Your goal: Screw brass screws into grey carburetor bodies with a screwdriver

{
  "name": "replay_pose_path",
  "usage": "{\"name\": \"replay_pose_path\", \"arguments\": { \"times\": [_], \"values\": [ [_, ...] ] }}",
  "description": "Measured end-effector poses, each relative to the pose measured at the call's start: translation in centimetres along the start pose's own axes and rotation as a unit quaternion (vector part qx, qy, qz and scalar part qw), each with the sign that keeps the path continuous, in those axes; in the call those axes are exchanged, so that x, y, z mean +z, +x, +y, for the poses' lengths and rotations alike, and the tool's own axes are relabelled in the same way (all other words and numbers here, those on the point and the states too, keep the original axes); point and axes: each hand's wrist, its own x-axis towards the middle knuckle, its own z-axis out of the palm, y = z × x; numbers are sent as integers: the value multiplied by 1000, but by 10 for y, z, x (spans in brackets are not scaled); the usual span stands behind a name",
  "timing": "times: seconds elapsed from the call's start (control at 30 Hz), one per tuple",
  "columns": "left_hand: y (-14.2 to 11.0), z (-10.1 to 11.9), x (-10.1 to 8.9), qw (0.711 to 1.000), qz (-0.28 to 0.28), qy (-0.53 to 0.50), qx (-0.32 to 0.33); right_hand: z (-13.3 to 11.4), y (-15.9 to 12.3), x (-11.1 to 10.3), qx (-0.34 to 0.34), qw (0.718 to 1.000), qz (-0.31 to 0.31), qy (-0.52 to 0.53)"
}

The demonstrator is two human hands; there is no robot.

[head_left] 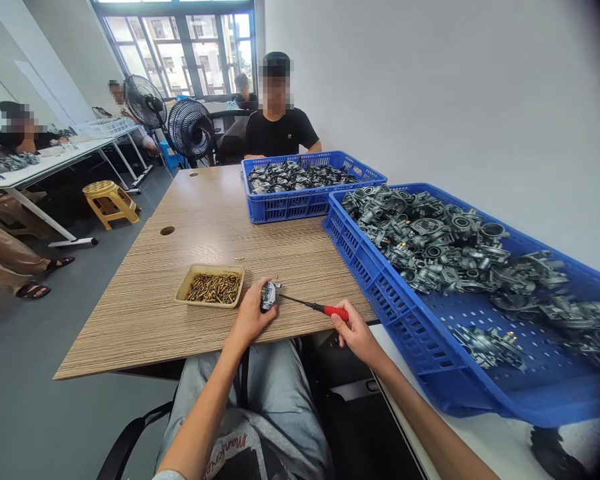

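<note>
My left hand is closed around a small grey metal part, held on the wooden table near its front edge. My right hand grips a screwdriver by its red handle, and the dark shaft points left with its tip at the metal part. Just left of the part sits a small beige tray filled with brass screws. A few loose screws lie on the table beyond it.
A large blue crate of grey metal parts lies at my right, a second blue crate behind it. A person in a black shirt sits at the table's far end. Two fans, a yellow stool and other seated people fill the left.
</note>
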Motion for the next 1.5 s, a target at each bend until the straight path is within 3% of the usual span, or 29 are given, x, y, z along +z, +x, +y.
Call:
{"name": "replay_pose_path", "arguments": {
  "times": [1.5],
  "values": [
    [0,1,-1,1000,-8,-3,-12,-4,1,3,6,1000,6,-17]
  ]
}}
